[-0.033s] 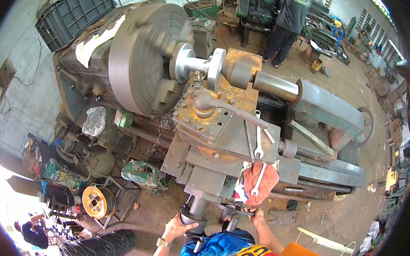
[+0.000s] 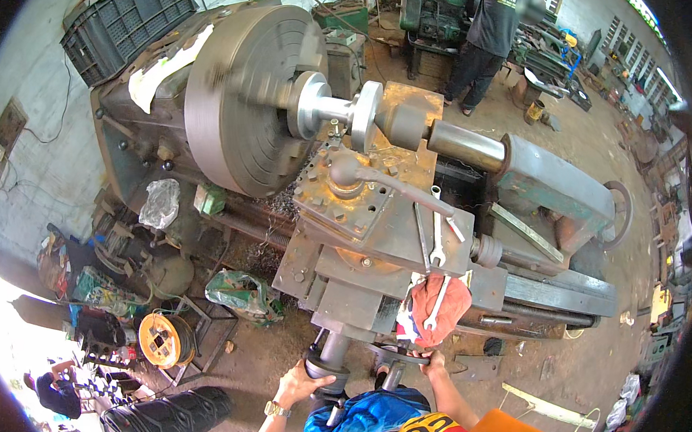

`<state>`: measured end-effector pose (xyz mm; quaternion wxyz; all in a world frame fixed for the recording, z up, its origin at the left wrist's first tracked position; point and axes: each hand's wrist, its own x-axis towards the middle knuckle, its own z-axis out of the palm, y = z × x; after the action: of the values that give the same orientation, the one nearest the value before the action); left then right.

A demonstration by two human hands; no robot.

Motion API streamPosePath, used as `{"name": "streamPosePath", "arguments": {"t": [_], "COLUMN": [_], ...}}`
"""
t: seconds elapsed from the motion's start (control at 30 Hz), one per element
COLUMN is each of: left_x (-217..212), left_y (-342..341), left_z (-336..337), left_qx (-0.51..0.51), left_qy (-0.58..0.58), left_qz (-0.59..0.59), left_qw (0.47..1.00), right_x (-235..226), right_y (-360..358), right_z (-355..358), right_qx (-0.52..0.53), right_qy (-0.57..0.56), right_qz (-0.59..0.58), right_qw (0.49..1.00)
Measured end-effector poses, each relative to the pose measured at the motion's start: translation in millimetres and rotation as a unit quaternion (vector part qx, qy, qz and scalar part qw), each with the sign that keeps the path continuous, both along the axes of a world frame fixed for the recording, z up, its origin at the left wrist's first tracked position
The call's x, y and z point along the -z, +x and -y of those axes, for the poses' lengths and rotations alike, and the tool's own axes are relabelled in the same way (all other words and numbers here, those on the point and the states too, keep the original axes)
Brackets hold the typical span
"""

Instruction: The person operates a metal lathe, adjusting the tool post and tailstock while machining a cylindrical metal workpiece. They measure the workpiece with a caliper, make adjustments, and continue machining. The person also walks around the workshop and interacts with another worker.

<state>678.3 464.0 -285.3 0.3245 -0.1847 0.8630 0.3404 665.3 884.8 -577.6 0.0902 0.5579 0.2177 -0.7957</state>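
Observation:
A big lathe fills the middle of the view. Its chuck (image 2: pixel 232 104) is smeared by rotation, and a shiny metal workpiece (image 2: pixel 333 110) runs from it toward the tailstock (image 2: pixel 558 183). Below the rusty tool post (image 2: pixel 353 196), my left hand (image 2: pixel 298 385) is wrapped round the dark collar of the cross-slide handle (image 2: pixel 329 367). Over to the right, my right hand (image 2: pixel 431 363) closes on the rim of a handwheel (image 2: pixel 402 357); part of its fingers is hidden. Just above that hand lie a red cloth (image 2: pixel 444 305) and a spanner (image 2: pixel 436 309).
A second spanner (image 2: pixel 437 234) rests on the compound slide. A black crate (image 2: pixel 125 31) sits atop the headstock. At the lower left are a cable spool (image 2: pixel 166 340) and a black ribbed case (image 2: pixel 168 423). A person (image 2: pixel 489 37) stands at another machine at the back.
The blurred jaws on the chuck appear at a different angle as it turns. Both my hands stay where they were.

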Motion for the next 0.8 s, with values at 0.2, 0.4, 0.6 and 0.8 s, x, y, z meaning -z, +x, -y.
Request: {"name": "streamPosePath", "arguments": {"t": [0.2,0.4,0.6,0.8], "left_x": [2.2,5.0,-5.9,-10.5], "left_y": [1.7,1.2,-3.5,-5.3], "left_z": [1.6,3.2,7.1,11.8], "left_qx": [0.002,0.024,0.020,0.005], "left_qy": [-0.011,-0.010,0.001,0.036], "left_qz": [0.020,0.007,0.023,0.006], "left_qw": [1.000,1.000,1.000,0.999], "right_x": [-68.6,-89.8,-54.8,-51.4], "right_y": [-7.9,-11.5,-12.7,-16.7], "right_z": [18.1,52.2,41.8,26.3], "right_qx": [-0.191,-0.234,-0.244,-0.245], "right_qy": [0.100,0.242,0.290,0.318], "right_qz": [0.042,0.067,0.088,0.083], "right_qw": [0.976,0.939,0.921,0.912]}}
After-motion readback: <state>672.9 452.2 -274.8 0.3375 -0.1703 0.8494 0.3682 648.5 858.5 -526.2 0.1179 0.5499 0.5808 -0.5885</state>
